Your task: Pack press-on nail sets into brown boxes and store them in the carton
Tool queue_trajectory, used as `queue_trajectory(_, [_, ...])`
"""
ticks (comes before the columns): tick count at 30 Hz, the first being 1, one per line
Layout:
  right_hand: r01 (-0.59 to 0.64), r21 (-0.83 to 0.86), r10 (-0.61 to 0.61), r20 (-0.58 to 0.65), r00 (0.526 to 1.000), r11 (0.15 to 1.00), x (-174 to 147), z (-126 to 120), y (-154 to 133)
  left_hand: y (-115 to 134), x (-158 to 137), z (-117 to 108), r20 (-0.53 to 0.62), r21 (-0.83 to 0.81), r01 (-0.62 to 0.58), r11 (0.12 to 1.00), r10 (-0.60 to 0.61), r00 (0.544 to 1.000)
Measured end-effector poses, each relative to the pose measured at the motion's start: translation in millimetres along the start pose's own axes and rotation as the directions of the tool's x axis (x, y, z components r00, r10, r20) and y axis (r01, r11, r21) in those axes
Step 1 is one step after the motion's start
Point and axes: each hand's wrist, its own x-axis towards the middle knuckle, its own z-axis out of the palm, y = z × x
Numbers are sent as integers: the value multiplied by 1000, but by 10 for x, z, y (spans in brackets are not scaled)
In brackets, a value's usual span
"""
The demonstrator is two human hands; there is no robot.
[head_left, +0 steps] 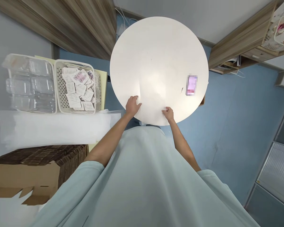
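Note:
A thin white sheet (152, 94) lies on the round white table (179, 37), hard to tell from the tabletop, its side edges faintly visible. My left hand (132, 106) rests at the sheet's left edge, thumb and forefinger apart. At the lower right edge, my right hand (168, 113) has its thumb and fingers drawn together on the sheet. Whether the sheet is paper, film or foam I cannot tell. Farther right on the table lies a phone (191, 85) with a blurred pinkish screen.
To my left stand a basket of printed cards (79, 88) and another basket holding clear plastic boxes (33, 85). Nearer are a white stack of sheets (56, 127) and brown folded cardboard (26, 176). A wooden cabinet (243, 37) stands at the back right.

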Motion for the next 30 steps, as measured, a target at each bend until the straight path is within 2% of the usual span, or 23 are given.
queue_trajectory(3, [-85,-3,85,3,996,996,56,12,-32,-335,-178,-65,93,191,-190,963,175,980])
queue_trajectory(6, [-100,5,100,-17,995,995,106,55,-96,-585,-318,-99,218,277,-287,917,231,948])
queue_trajectory(10, [-100,25,101,-45,994,995,129,119,-139,-699,-339,-73,274,316,-368,875,287,918])
queue_trajectory(17, [-110,0,110,-67,992,994,-26,67,-4,-713,-242,-39,289,340,-412,846,322,901])
queue_trajectory(22, [-135,4,135,-36,990,991,-176,6,94,-670,-325,-9,161,270,-354,895,320,934])
queue_trajectory(25, [-150,-8,149,-36,988,989,-230,2,108,-500,-347,70,153,223,-369,902,341,927])
queue_trajectory(30, [-150,-59,149,-34,988,987,-293,1,83,-83,-291,296,246,186,-439,879,390,887])
